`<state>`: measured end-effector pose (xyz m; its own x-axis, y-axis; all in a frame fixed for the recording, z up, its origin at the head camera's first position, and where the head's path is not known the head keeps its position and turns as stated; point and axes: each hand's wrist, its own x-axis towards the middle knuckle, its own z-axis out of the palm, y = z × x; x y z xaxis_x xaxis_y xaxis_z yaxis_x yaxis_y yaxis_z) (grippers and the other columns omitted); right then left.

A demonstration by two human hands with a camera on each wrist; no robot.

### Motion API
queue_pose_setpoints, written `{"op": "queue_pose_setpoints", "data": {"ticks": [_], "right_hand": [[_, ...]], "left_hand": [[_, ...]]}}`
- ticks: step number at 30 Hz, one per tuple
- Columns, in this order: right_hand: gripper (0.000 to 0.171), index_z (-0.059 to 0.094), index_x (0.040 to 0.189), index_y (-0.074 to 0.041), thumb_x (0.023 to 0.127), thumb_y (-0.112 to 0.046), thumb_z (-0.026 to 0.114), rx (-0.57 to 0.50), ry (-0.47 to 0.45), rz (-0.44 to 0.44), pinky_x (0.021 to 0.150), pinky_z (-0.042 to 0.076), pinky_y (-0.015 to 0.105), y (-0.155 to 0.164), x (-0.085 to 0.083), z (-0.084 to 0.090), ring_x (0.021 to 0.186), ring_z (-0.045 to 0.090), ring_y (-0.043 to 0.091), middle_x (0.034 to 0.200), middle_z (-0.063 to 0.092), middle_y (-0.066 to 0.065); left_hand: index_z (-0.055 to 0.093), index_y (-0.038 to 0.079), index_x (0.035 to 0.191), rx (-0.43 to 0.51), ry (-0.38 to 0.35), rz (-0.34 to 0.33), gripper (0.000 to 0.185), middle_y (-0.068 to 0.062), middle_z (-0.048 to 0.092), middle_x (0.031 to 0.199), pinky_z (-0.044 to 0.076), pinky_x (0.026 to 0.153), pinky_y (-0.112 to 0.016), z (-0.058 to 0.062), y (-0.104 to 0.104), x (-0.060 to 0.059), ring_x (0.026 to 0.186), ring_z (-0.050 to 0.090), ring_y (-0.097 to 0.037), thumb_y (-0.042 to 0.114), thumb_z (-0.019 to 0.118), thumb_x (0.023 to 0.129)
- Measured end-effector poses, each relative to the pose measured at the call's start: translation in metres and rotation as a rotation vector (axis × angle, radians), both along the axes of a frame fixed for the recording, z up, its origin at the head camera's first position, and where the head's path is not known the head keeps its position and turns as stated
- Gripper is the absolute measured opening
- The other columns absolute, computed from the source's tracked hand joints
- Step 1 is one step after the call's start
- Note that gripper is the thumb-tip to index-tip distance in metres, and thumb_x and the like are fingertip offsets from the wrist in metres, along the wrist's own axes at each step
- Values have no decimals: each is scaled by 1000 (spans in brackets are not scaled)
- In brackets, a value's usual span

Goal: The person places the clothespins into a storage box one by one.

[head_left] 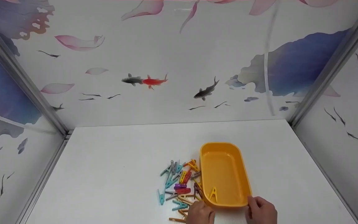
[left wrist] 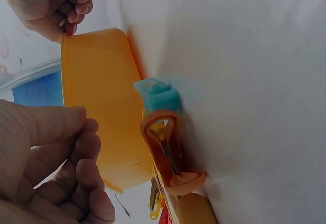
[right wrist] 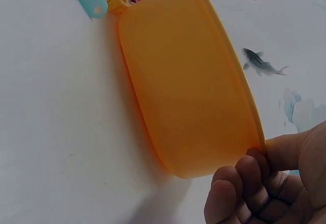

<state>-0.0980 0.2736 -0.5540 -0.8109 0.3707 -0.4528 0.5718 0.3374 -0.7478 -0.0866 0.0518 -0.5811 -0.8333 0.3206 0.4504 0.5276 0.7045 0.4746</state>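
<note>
A yellow plastic bin (head_left: 225,174) stands on the table with one yellow clothespin (head_left: 213,194) inside. My right hand (head_left: 262,210) pinches its near right corner, the thumb (right wrist: 285,150) at the rim and the other fingers bent against the outer wall. At the near left corner is my left hand (head_left: 200,213), its fingers loosely curled; in the left wrist view the thumb tip (left wrist: 76,113) meets the index finger in front of the bin's wall, with nothing showing between them. Many-coloured clothespins (head_left: 182,182) lie heaped along the bin's left side, partly hidden by the left hand.
A teal clothespin (head_left: 161,197) lies at the left of the heap. In the left wrist view an orange-brown clothespin (left wrist: 170,155) is close to the left hand. The white tabletop (head_left: 110,174) meets printed panels (head_left: 172,56) at the back and both sides.
</note>
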Motion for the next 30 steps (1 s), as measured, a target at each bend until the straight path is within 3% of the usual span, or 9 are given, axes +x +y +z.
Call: {"op": "queue_pose_setpoints", "data": {"ticks": [2, 4, 12, 20, 30], "right_hand": [[34, 64, 89, -3, 101, -30, 48, -4, -6, 2, 57, 41, 30, 1, 0, 1, 60, 51, 22, 63, 50, 4], [35, 64, 87, -3, 101, -31, 49, -5, -8, 1, 57, 41, 30, 2, 1, 2, 60, 50, 23, 62, 51, 4], [37, 66, 79, -5, 99, -31, 50, 55, 43, 50, 57, 41, 29, 6, 0, 1, 58, 50, 18, 60, 54, 2], [35, 65, 80, -4, 99, -30, 50, 50, 26, 52, 58, 41, 29, 5, -1, 1, 59, 51, 19, 61, 54, 2], [36, 66, 80, -4, 99, -30, 51, 87, 48, 86, 58, 41, 29, 6, -2, 2, 58, 50, 18, 60, 54, 2]], "left_hand": [[65, 16, 58, -26, 41, -22, 19, 7, 38, 58, 23, 53, -16, -3, 3, -1, 52, 27, -2, 13, 74, 74], [63, 15, 57, -52, 22, -24, 21, 7, 34, 56, 20, 52, -17, -4, 6, -1, 51, 24, -3, 14, 74, 73], [62, 15, 55, -248, 44, 76, 21, 6, 38, 58, 24, 53, -20, -7, 15, 1, 54, 36, -9, 22, 78, 67], [63, 15, 51, -222, 45, 154, 20, 5, 44, 59, 27, 54, -21, -10, 22, 2, 55, 41, -10, 18, 80, 61], [67, 12, 55, -311, -189, 129, 18, 3, 48, 61, 32, 58, -23, 0, 24, -1, 60, 45, -11, 15, 77, 70]]}}
